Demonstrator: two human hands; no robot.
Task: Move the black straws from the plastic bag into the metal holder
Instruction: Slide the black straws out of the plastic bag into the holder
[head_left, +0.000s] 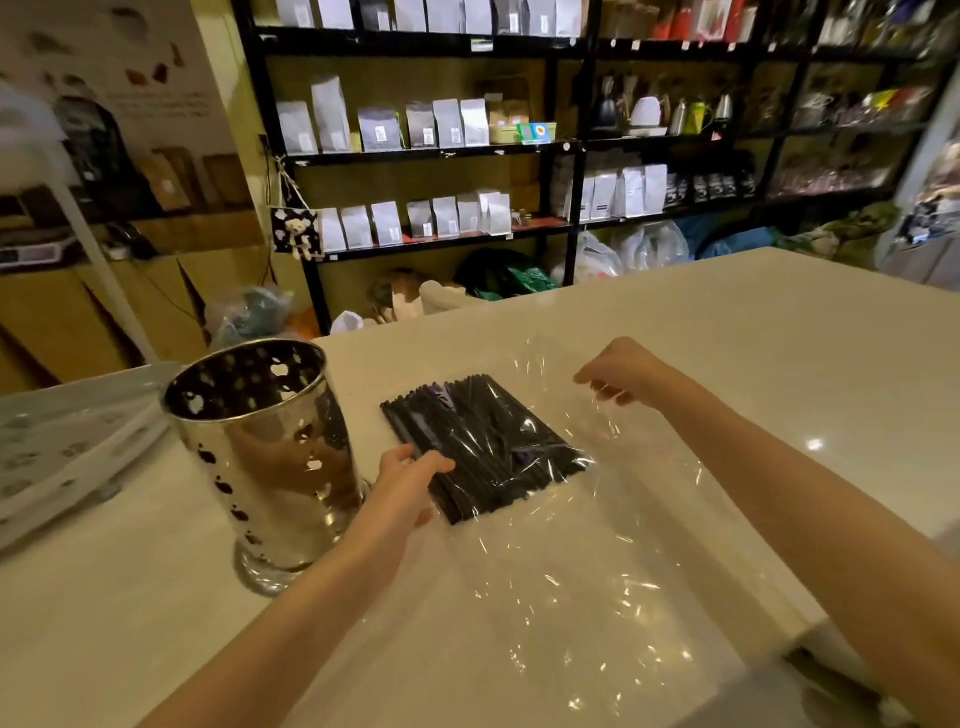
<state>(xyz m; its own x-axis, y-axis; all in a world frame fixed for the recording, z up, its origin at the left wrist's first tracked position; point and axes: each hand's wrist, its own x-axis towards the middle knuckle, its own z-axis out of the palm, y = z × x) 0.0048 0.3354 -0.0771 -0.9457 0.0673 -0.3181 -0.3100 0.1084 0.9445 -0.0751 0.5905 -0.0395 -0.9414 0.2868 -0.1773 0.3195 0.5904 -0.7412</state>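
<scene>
A flat bundle of black straws (483, 441) lies inside a large clear plastic bag (571, 571) spread on the white counter (727, 332). My left hand (410, 483) rests on the near left end of the bundle, fingers curled over the straws. My right hand (621, 371) pinches the far right edge of the bag and lifts the film a little. A shiny perforated metal holder (265, 452) stands upright to the left of the straws, close to my left wrist; its inside looks dark and I see no straws in it.
A white perforated tray (62, 447) lies at the far left of the counter. Black shelving (519, 150) with white pouches and kettles stands behind the counter, with bags on the floor below. The counter's near right corner edge (810, 644) drops away by my right forearm.
</scene>
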